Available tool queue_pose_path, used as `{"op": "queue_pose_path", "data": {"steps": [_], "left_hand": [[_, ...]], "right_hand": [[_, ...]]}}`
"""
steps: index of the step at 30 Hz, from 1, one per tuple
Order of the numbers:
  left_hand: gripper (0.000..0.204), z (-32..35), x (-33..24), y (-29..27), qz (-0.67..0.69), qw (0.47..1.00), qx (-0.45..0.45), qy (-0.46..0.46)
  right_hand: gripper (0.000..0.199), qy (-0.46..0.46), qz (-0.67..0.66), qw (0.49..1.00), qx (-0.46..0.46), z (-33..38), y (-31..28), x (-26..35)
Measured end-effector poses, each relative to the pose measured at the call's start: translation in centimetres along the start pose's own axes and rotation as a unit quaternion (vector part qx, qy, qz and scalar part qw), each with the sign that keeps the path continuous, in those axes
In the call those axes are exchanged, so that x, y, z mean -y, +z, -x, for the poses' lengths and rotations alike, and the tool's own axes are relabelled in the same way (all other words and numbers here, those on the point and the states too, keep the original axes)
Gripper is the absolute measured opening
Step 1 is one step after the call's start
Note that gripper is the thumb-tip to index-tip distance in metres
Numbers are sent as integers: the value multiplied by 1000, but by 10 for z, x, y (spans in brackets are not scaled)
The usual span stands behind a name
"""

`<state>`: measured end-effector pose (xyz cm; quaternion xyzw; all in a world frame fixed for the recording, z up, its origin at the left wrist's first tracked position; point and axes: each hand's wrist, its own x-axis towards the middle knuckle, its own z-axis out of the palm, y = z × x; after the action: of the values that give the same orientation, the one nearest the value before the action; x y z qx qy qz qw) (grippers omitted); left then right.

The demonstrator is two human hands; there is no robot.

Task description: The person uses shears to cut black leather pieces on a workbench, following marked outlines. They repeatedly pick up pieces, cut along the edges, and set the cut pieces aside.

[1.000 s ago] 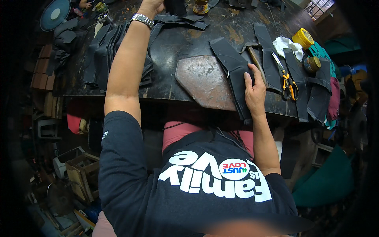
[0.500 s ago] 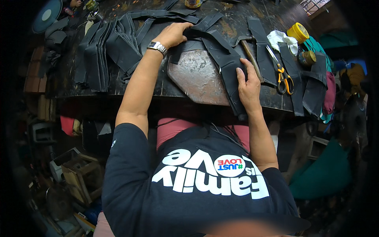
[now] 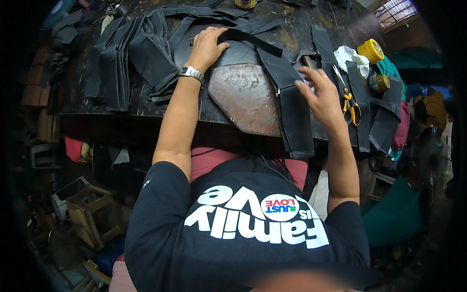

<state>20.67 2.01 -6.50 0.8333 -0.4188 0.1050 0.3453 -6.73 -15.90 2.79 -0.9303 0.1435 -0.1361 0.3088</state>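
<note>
My left hand (image 3: 208, 48), with a metal watch at its wrist, pinches one end of a narrow black strip (image 3: 253, 41). This strip arcs right to a long, dark, chalk-marked piece of material (image 3: 294, 114), which hangs over the table's near edge. A flat, worn metal slab (image 3: 245, 97) lies between my hands, partly under that piece. My right hand (image 3: 321, 95) is raised over the handle of a hammer (image 3: 307, 61), thumb and forefinger apart. Most of the handle is hidden beneath it; I see no grip on it.
Stacks of black pieces (image 3: 124, 63) lie at left. Right of my right hand are orange-handled scissors (image 3: 351, 104), a white cloth (image 3: 351, 61), a yellow tub (image 3: 370, 51), a small jar (image 3: 378, 82) and more black pieces (image 3: 386, 114). Another jar (image 3: 245, 4) stands at the far edge.
My right hand has left the long dark piece and moved right, over the hammer handle. The black strip near my left hand now stands on edge in a curve. The view has shifted slightly.
</note>
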Motion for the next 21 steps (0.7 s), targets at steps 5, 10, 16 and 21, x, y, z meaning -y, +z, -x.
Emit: {"op": "queue_pose_path", "data": {"steps": [5, 10, 16, 21], "left_hand": [[31, 9, 8, 7, 56, 998, -40, 1], [20, 8, 9, 0, 64, 997, -41, 31], [25, 11, -3, -10, -2, 998, 29, 51], [19, 13, -14, -24, 17, 988, 156, 14]], "right_hand": [[35, -106, 47, 993, -14, -78, 35, -13], [22, -106, 77, 991, 10, -134, 80, -30], [23, -321, 302, 878, -186, -153, 57, -61], [31, -280, 325, 898, -101, -143, 53, -80]]}}
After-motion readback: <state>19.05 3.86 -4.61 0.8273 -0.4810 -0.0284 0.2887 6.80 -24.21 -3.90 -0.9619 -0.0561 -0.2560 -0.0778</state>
